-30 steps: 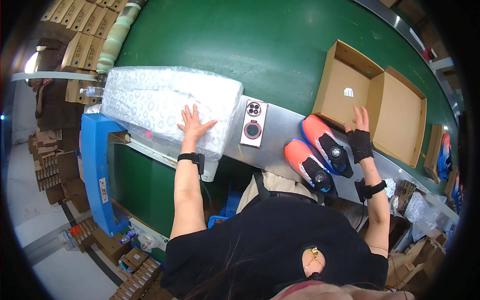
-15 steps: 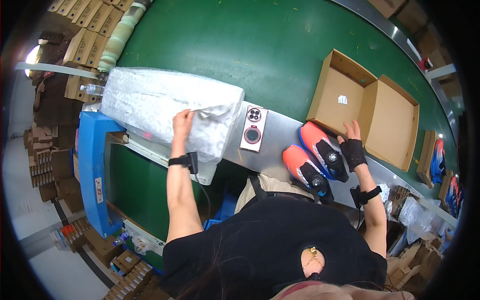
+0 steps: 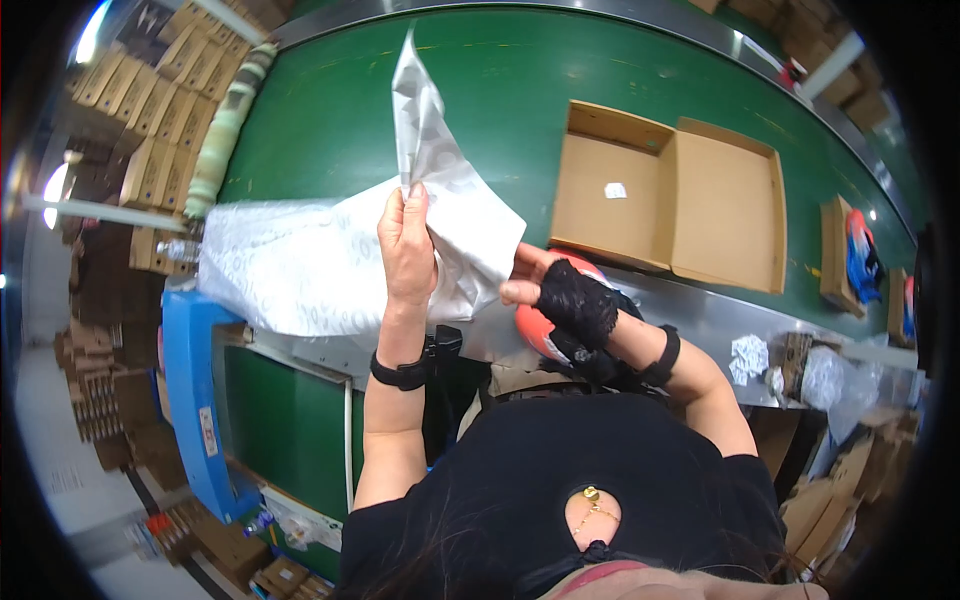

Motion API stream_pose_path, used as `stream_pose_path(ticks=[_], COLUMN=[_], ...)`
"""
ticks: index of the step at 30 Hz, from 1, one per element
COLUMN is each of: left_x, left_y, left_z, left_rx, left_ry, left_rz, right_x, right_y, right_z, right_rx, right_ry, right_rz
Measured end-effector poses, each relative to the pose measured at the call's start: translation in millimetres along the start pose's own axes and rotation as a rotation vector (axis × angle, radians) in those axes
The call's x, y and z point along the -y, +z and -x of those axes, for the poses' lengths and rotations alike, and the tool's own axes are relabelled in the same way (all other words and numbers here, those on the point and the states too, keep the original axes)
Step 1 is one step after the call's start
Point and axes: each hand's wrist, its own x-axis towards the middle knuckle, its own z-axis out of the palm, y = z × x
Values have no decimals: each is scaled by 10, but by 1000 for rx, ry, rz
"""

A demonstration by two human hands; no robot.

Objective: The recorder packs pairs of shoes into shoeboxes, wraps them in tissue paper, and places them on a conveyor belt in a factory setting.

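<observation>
My left hand (image 3: 408, 250) pinches a large sheet of white patterned tissue paper (image 3: 465, 205), whose one corner stands up above my fingers. The sheet spreads left over a stack of the same paper in clear plastic wrap (image 3: 235, 255). My right hand (image 3: 565, 290), in a black fingerless glove, is at the sheet's right edge with thumb and fingers apart. Beneath that hand is a pair of orange-red and blue sports shoes (image 3: 538, 330), partly covered by the hand and forearm. Beyond it lies an open brown shoebox (image 3: 728, 205) with a small white label inside.
A blue machine frame (image 3: 195, 400) rises at the left beside a green conveyor belt (image 3: 480, 90). Crumpled white paper (image 3: 748, 358) and clear plastic lie on the metal ledge (image 3: 700, 310) at the right. Another box with shoes (image 3: 850, 260) sits at the far right.
My left hand has drawn a tissue sheet up and right off the stack. My right hand has moved left from beside the box to the sheet's edge. The phone is now hidden.
</observation>
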Motion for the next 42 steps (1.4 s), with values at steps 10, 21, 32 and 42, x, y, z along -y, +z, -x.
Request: stream_pose_path(ticks=[10, 21, 32, 42], left_x=[338, 387, -117, 496], left_y=[572, 974, 1148, 209], left_z=[-37, 166, -126, -216], left_rx=[48, 480, 373, 892], left_ry=[82, 586, 891, 124], left_rz=[-214, -647, -374, -1676], right_x=[545, 704, 31, -210], right_y=[-432, -780, -2351, -4815], right_z=[353, 363, 167, 1351], right_rx=[-466, -616, -1224, -1912], right_ry=[-92, -370, -79, -281], right_rz=[300, 289, 392, 450])
